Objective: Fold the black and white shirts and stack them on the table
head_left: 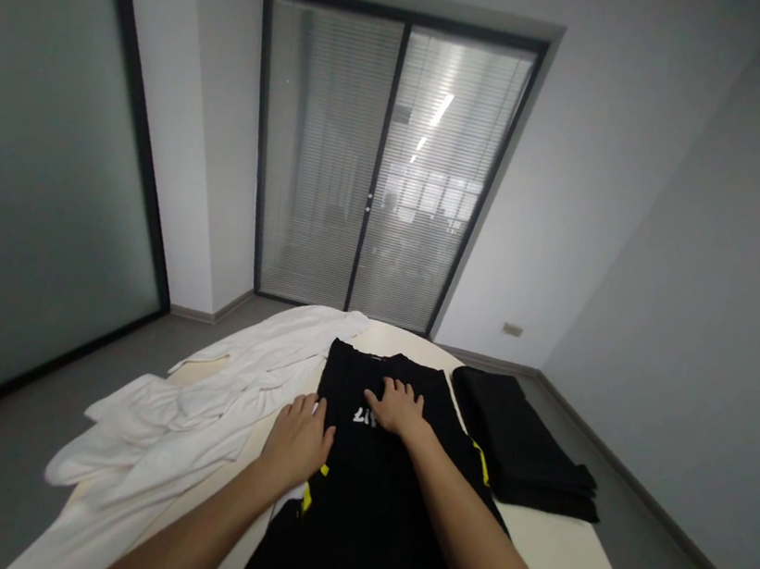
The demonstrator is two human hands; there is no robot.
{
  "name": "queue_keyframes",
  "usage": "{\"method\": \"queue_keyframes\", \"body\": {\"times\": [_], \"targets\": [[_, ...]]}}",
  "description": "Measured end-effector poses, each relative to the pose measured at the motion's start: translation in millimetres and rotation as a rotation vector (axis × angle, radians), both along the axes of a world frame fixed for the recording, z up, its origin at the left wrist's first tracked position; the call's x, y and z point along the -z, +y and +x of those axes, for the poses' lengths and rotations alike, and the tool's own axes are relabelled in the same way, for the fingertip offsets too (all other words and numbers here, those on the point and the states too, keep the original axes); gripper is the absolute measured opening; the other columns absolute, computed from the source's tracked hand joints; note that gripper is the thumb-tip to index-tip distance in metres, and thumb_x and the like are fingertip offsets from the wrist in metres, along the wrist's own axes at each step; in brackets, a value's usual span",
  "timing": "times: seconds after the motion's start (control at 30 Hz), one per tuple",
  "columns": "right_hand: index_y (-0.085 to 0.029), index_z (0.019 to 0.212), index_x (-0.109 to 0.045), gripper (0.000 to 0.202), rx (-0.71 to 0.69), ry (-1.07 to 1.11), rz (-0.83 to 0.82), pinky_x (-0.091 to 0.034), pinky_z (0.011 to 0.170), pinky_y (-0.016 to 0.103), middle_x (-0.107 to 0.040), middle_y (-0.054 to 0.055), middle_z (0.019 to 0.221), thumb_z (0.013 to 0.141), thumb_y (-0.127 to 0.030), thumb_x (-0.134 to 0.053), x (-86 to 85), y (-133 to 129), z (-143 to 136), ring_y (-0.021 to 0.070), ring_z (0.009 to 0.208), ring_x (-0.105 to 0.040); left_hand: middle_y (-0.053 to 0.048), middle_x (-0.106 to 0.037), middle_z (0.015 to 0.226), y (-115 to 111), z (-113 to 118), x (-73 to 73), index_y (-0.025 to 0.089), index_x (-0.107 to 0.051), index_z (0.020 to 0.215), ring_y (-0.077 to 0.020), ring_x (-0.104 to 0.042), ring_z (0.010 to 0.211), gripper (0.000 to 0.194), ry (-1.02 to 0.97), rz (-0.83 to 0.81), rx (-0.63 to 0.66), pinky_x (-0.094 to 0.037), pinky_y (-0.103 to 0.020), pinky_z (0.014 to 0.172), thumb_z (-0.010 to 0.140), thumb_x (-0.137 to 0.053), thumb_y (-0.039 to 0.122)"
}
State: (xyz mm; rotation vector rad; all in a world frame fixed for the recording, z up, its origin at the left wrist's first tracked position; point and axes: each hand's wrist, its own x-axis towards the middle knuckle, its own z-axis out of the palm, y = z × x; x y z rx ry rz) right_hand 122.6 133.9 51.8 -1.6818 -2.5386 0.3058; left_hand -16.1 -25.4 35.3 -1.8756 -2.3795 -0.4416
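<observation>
A black garment [378, 508] with white lettering and yellow patches at its sides lies spread on a pale table [555, 550]. My left hand [299, 437] rests on the garment's left edge, fingers slightly spread, palm down. Further right, my right hand [397, 406] lies flat on the upper part of the garment, beside the white lettering, which it partly covers. Its fingers are spread. Neither hand grips anything visible.
Crumpled white fabric [157, 432] covers the table's left side and hangs over its edge. Folded black cloth [520, 443] is stacked at the right edge. Beyond the table are a glass door with blinds [319, 155] and grey walls.
</observation>
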Motion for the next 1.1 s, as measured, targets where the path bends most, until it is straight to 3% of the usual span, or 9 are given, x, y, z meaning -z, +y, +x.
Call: {"method": "queue_keyframes", "body": {"times": [0.1,0.2,0.4,0.63,0.8,0.87,0.93,1.03,1.1], "targets": [[-0.024,0.155,-0.025,0.079,-0.039,-0.035,-0.114,-0.007,0.113,0.063,-0.012,0.011,0.164,0.091,-0.07,-0.026,10.4,-5.0,12.8,0.0378,0.149,-0.007,-0.018,-0.055,0.134,3.6,-1.4,2.4,0.008,-0.053,0.137,-0.0327,-0.049,0.122,0.052,0.01,0.004,0.001,-0.038,-0.043,0.102,0.094,-0.044,0.035],[-0.026,0.157,-0.018,0.081,-0.019,-0.023,-0.1,-0.001,0.113,0.064,-0.004,0.008,0.165,0.091,-0.072,-0.02,18.1,-6.3,14.7,0.0366,0.15,0.001,-0.018,-0.056,0.134,10.9,-7.8,4.7,0.007,-0.053,0.138,-0.0317,-0.05,0.123,0.051,0.012,0.017,0.014,-0.037,-0.042,0.105,0.094,-0.044,0.033],[-0.025,0.158,-0.016,0.085,0.044,-0.009,-0.107,0.003,0.112,0.067,-0.003,0.008,0.166,0.089,-0.075,-0.018,20.0,2.3,8.5,0.0378,0.149,0.006,-0.016,-0.052,0.143,23.8,-25.8,5.8,0.011,-0.045,0.144,-0.0302,-0.049,0.129,0.056,-0.041,0.022,0.052,-0.032,-0.044,0.111,0.096,-0.042,0.039],[-0.026,0.157,-0.018,0.083,0.076,0.012,-0.081,0.003,0.112,0.067,-0.004,0.006,0.166,0.089,-0.074,-0.02,20.1,14.4,4.9,0.0384,0.149,0.004,-0.014,-0.043,0.152,18.3,-32.4,8.0,0.019,-0.054,0.14,-0.03,-0.041,0.139,0.052,-0.099,-0.001,0.126,-0.028,-0.044,0.116,0.095,-0.046,0.044],[-0.021,0.153,-0.032,0.071,0.058,0.028,0.041,-0.005,0.113,0.064,-0.018,0.011,0.163,0.095,-0.062,-0.027,9.9,-3.3,5.2,0.0379,0.148,-0.008,-0.011,-0.039,0.155,13.1,-43.9,10.5,0.02,-0.052,0.142,-0.0272,-0.037,0.142,0.052,-0.127,-0.044,0.228,-0.028,-0.043,0.117,0.095,-0.045,0.04],[-0.019,0.143,-0.047,0.055,-0.041,0.057,0.181,-0.017,0.113,0.055,-0.037,0.015,0.153,0.098,-0.048,-0.035,2.6,-21.0,6.6,0.0339,0.143,-0.024,-0.009,-0.038,0.156,11.9,-49.4,10.8,0.019,-0.051,0.143,-0.0253,-0.036,0.142,0.05,-0.134,-0.05,0.273,-0.028,-0.042,0.118,0.096,-0.042,0.036],[-0.021,0.128,-0.058,0.038,-0.242,0.091,0.229,-0.033,0.105,0.042,-0.054,0.013,0.135,0.096,-0.036,-0.043,-5.6,-42.9,9.2,0.0277,0.127,-0.044,-0.01,-0.04,0.155,11.3,-53.8,11.3,0.018,-0.052,0.142,-0.0237,-0.038,0.141,0.048,-0.14,-0.037,0.296,-0.028,-0.041,0.118,0.097,-0.039,0.031],[-0.025,0.124,-0.059,0.034,-0.581,0.143,0.243,-0.039,0.094,0.033,-0.058,0.008,0.122,0.09,-0.027,-0.054,-17.0,-77.8,13.2,0.0219,0.111,-0.054,-0.01,-0.046,0.151,11.5,-57.6,13.1,0.018,-0.055,0.139,-0.0226,-0.042,0.138,0.046,-0.138,-0.007,0.304,-0.03,-0.04,0.117,0.097,-0.038,0.026],[-0.026,0.122,-0.06,0.034,-0.732,0.125,0.257,-0.039,0.09,0.032,-0.06,0.006,0.116,0.089,-0.025,-0.057,-21.9,-98.8,13.8,0.0204,0.107,-0.056,-0.01,-0.048,0.149,11.6,-58.8,14.7,0.018,-0.056,0.137,-0.0225,-0.044,0.137,0.045,-0.135,0.004,0.311,-0.032,-0.04,0.116,0.097,-0.038,0.024]]}}
